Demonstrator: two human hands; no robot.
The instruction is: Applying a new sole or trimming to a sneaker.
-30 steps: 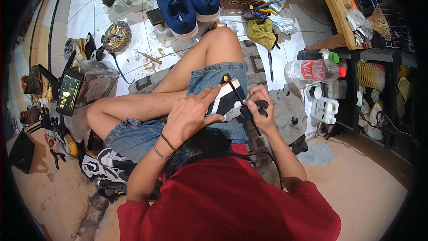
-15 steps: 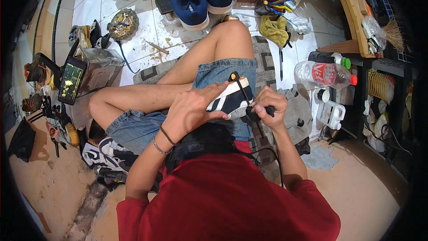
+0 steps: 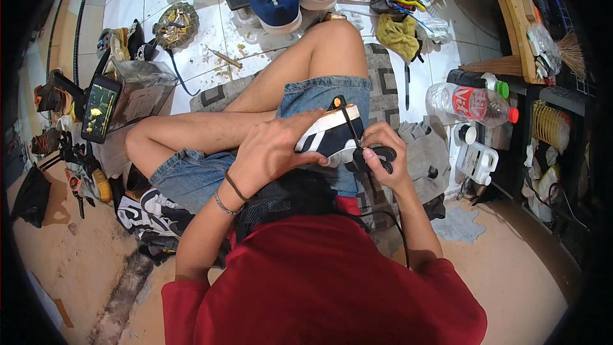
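My left hand [image 3: 271, 150] grips a dark navy and white shoe [image 3: 332, 137] resting over my lap, its fingers along the upper edge and its thumb by the toe. A thin black strip crosses the shoe to an orange piece [image 3: 336, 102] at the pale sole edge. My right hand [image 3: 396, 176] is closed around a black looped tool [image 3: 383, 153] beside the shoe's lower right. What the fingertips touch under the tool is partly hidden. My crossed legs [image 3: 319, 57] are on a grey patterned mat [image 3: 211, 99] beneath the hands.
Blue shoes [image 3: 268, 0] stand ahead. A phone [image 3: 102, 108] leans at left, near tools and footwear. A yellow cloth [image 3: 396, 38] lies ahead right. A plastic bottle [image 3: 440, 105], white jug [image 3: 476, 163], wooden bench [image 3: 517, 19] and dark rack [image 3: 536, 153] line the right side.
The view has shifted, so the background sits higher and slightly to the right. Both hands keep hold of the shoe and black tool, with slight changes in finger position.
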